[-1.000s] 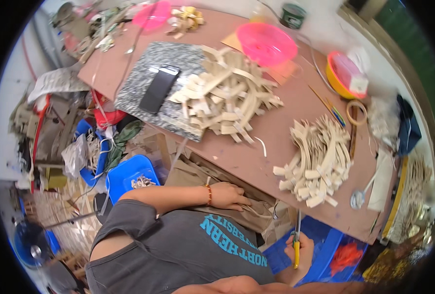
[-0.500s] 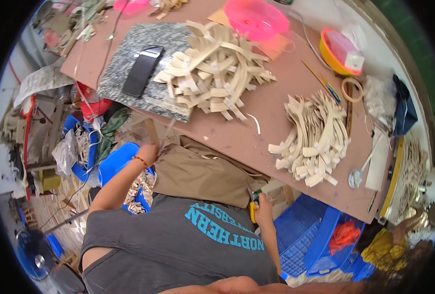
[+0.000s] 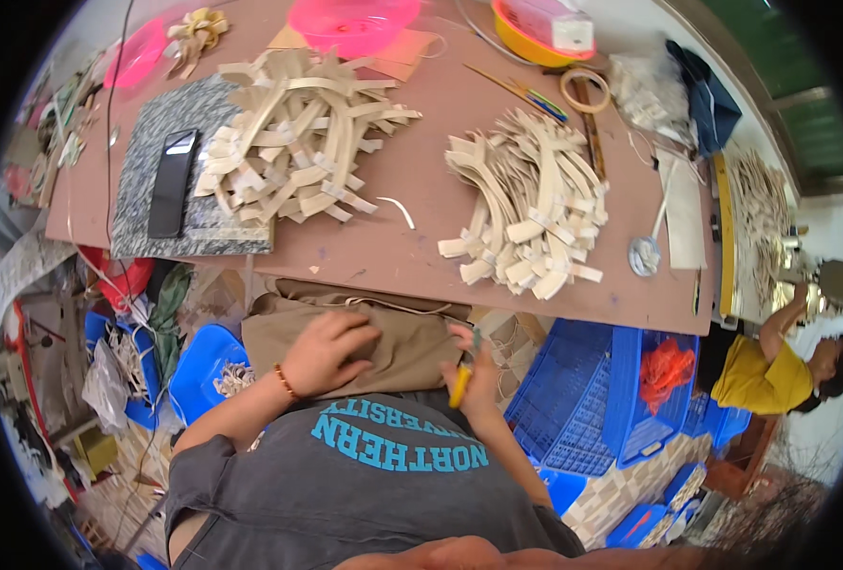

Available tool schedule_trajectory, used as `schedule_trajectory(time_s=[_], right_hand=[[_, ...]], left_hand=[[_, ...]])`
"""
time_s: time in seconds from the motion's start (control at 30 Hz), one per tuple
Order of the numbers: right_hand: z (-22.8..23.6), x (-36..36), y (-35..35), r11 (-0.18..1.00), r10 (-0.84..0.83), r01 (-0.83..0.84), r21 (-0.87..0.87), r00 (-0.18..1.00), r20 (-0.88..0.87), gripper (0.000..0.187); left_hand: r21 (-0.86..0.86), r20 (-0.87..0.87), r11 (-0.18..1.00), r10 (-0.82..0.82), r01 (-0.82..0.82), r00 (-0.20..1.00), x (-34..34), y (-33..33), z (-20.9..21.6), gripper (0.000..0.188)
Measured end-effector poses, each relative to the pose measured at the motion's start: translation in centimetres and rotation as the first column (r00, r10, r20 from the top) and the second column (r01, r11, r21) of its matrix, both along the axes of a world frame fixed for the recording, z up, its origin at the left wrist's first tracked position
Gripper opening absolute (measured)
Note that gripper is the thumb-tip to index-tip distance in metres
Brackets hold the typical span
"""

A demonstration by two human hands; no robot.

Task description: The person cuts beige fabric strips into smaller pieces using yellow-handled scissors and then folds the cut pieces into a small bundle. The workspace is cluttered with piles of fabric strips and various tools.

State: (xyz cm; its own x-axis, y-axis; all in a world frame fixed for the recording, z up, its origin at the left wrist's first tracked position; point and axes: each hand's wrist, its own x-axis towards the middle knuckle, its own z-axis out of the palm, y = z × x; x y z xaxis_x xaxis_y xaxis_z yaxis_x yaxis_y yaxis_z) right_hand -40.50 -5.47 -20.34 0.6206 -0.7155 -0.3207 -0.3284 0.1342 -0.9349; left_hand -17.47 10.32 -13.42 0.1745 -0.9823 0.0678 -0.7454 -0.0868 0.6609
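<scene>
L hand (image 3: 325, 350) lies flat, fingers loose, on khaki cloth (image 3: 393, 332) in lap. R hand (image 3: 476, 375) clenched round yellow-handled tool (image 3: 460, 385), just below brown table (image 3: 412, 242) edge.

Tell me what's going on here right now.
A person sits at a brown table with a khaki cloth on the lap. The left hand presses flat on the cloth, and the right hand grips a yellow-handled tool at the cloth's edge. On the table lie two heaps of pale wooden strips and a black phone on a grey mat. Blue crates stand on the floor to the right.
</scene>
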Motion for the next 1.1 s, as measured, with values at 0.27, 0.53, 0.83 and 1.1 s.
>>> schedule_trajectory(time_s=[0.27, 0.53, 0.83, 1.1], right_hand=[[1.4, -0.3, -0.3, 0.858, -0.089, -0.023, -0.512, 0.977, -0.192, 0.025], [-3.5, -13.1, 0.1, 0.857, -0.208, -0.052, -0.512, 0.875, -0.437, 0.023], [-5.0, -15.2, 1.3, 0.753, -0.569, 0.325, -0.572, 0.759, -0.317, 0.014], [5.9, -8.8, -7.0, 0.529, -0.628, 0.675, -0.513, 0.719, 0.298, 0.01]], left_hand=[[0.182, 0.011, 0.908, -0.384, 0.376, 0.923, -1.0, -5.0, -4.6, 0.044], [0.209, 0.181, 0.886, -0.452, 0.415, 0.874, -1.2, -2.6, -4.1, 0.047], [0.186, -0.253, 0.929, -0.27, 0.32, 0.929, 2.4, 0.9, 0.2, 0.032], [-0.033, -0.315, 0.997, 0.055, -0.069, 0.947, 3.8, -9.7, 6.3, 0.015]])
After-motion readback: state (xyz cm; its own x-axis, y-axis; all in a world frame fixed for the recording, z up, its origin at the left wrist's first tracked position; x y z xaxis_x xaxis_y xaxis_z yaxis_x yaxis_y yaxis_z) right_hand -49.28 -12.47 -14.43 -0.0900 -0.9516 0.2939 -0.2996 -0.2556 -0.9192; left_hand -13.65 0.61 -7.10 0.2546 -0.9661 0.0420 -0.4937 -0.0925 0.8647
